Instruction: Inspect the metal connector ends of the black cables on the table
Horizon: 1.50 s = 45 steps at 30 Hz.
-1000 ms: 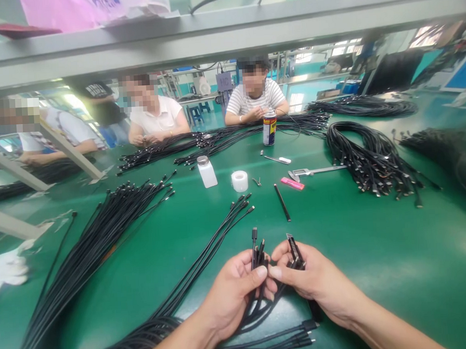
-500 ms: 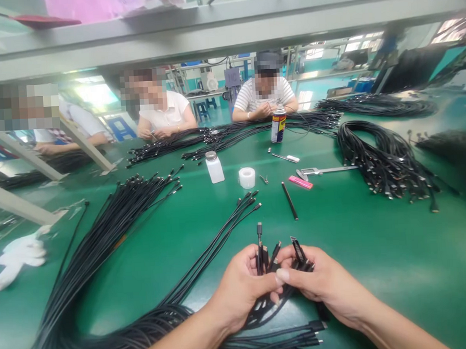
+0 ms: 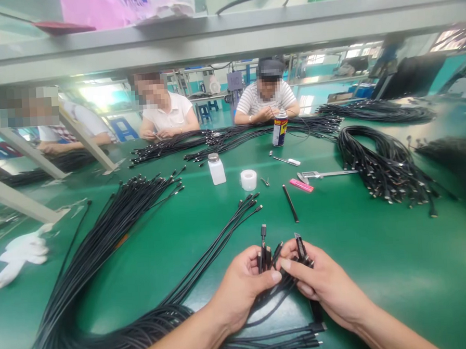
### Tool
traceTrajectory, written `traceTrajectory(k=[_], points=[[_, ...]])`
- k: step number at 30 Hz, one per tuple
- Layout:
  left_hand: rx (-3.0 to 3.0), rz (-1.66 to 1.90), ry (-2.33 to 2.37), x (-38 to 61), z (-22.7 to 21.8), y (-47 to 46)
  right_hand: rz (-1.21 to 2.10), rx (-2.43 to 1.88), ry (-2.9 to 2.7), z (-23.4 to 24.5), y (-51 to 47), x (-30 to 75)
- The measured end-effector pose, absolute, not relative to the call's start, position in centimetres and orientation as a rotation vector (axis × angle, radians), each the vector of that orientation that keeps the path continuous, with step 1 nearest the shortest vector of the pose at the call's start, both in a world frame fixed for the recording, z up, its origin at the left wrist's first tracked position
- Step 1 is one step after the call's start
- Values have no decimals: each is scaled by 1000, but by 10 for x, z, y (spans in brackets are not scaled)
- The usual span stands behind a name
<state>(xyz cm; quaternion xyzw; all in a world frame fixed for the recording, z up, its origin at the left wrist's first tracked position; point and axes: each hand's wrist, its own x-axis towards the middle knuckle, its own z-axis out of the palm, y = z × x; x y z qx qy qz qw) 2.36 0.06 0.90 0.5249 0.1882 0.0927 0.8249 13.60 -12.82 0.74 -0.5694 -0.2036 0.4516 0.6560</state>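
Observation:
My left hand (image 3: 239, 289) is closed around a small bunch of black cable ends (image 3: 265, 248), their connectors sticking up above the thumb. My right hand (image 3: 324, 284) is closed on a second bunch of black connector ends (image 3: 300, 249) right beside it; the two hands touch at the thumbs. The cables trail down from both hands toward me and join a black loop of cables (image 3: 155, 329) on the green table (image 3: 377, 250). A short row of cables (image 3: 228, 232) lies just beyond my left hand.
A large fan of black cables (image 3: 103, 233) lies at left, another pile (image 3: 376, 162) at right. Mid-table stand a white bottle (image 3: 216, 168), tape roll (image 3: 248, 180), spray can (image 3: 279, 128), caliper (image 3: 322, 174), pink item (image 3: 301, 185), black pen (image 3: 291, 203). White gloves (image 3: 22, 253) lie far left. Three people sit opposite.
One connector in my left hand has risen a little higher above the others. Both hands stay together in the same spot, still gripping their cable ends; the view shifted slightly.

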Motion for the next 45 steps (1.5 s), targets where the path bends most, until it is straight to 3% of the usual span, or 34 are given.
traceTrajectory(k=[45], points=[[1207,99,343,22,7,3,1000,-1302,-421,11,-128,132]])
